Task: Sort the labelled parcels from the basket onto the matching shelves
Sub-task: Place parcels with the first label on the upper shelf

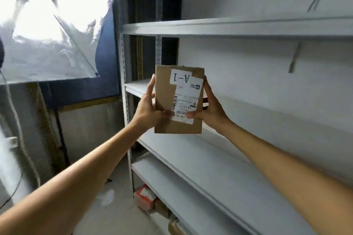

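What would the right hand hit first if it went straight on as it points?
The right hand, gripping the A-1 parcel, likely reaches the white wall behind the shelves; depth unclear.

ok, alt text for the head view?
The left hand and right hand hold a small cardboard parcel up in front of grey metal shelves. Its white label, upside down to the camera, reads A-1. Other boxes lie beneath the lowest visible board.

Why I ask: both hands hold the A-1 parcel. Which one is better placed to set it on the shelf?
Probably the right hand: it grips the parcel on the edge over the shelf, while the left hand holds the edge beside the shelf post.
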